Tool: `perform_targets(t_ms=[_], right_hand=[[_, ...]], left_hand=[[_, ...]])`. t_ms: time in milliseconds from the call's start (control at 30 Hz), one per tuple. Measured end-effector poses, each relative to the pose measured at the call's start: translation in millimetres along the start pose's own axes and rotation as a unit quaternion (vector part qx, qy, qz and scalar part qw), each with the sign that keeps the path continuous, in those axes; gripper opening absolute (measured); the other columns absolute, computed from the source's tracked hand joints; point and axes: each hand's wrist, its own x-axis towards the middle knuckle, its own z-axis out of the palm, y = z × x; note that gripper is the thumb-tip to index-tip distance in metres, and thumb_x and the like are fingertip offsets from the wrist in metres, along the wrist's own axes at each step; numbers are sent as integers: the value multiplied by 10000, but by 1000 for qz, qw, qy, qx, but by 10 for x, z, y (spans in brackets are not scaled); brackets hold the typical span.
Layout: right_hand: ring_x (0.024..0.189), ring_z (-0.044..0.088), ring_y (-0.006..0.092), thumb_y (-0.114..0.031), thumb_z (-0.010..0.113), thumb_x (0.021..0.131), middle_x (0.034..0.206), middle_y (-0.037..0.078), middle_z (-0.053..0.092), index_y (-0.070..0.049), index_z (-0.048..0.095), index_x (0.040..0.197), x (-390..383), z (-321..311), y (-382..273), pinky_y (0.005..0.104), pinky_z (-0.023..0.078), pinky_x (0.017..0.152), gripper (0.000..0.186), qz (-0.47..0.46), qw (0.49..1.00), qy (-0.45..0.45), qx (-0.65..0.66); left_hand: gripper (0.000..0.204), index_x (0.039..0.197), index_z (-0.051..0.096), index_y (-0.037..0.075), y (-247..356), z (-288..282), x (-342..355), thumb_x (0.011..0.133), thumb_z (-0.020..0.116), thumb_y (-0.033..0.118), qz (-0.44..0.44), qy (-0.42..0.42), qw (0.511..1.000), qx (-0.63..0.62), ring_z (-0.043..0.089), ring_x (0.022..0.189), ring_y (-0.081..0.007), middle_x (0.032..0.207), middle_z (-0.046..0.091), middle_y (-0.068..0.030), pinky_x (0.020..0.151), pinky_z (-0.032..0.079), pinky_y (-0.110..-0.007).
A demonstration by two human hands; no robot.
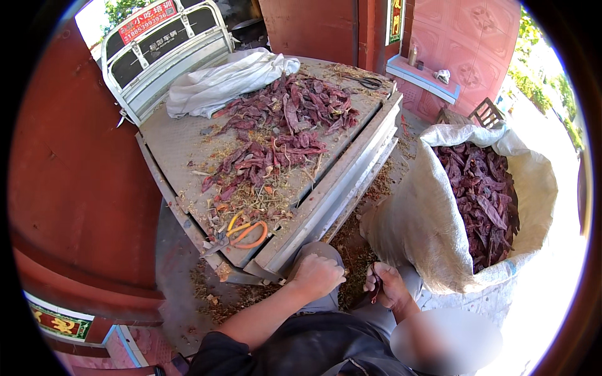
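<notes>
Right hand [390, 285] pinches a dried pod [376, 289]; left hand [318, 274] fisted at truck-bed edge [326, 207].

Single head-worn fisheye view, looking steeply down and forward from above the person's lap. Near: both forearms rise from the lower edge. Farther ahead: metal cart bed [188, 150]. Right: open sack [426, 213]. Edges bend at rim.

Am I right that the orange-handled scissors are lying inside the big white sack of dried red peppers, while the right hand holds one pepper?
Not quite. The orange-handled scissors lie on the near edge of the metal cart bed, not inside the big white sack. The head view shows this. The rest stands: the sack is full of dried red peppers, and the right hand holds one pepper.
</notes>
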Motion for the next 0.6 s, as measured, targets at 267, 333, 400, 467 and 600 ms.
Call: perform_targets(t_ms=[267,333,400,467,600], right_hand=[[622,516,161,-349,642,1051,764,25,549,-59,630,995,-46,-519,49,331,481,605,296,20,997,22,73],[621,501,147,-367,645,1047,781,19,543,-67,618,1020,-100,-827,163,309,454,576,302,29,992,28,121],[623,493,137,-379,646,1044,795,15,541,-73,609,1039,-140,-1070,299,295,436,558,309,38,982,35,183],[630,493,139,-405,654,1033,805,16,552,-85,605,1047,-130,-1157,355,293,431,560,323,29,980,41,192],[630,478,137,-415,668,1021,803,13,543,-95,599,1048,-63,-1076,408,289,418,562,328,23,983,65,171]], left_hand=[[240,881,714,94,-121,-409,84,850,824,304,-45,155,982,-100,703,746,-291,797,711,-79,707,535,-417],[161,924,728,84,-392,-663,15,868,815,207,-67,217,971,-75,716,755,-301,846,741,-97,690,553,-421],[74,929,742,70,-731,-955,-86,893,768,130,-142,273,951,-33,723,755,-318,866,749,-117,695,569,-420],[90,956,741,50,-1238,-1107,-208,924,714,130,-182,332,925,37,717,801,-333,885,744,-135,738,572,-440],[266,1117,738,26,-2240,-1187,-489,929,688,207,-285,278,907,139,684,1037,-399,1078,738,-193,944,533,-488]])
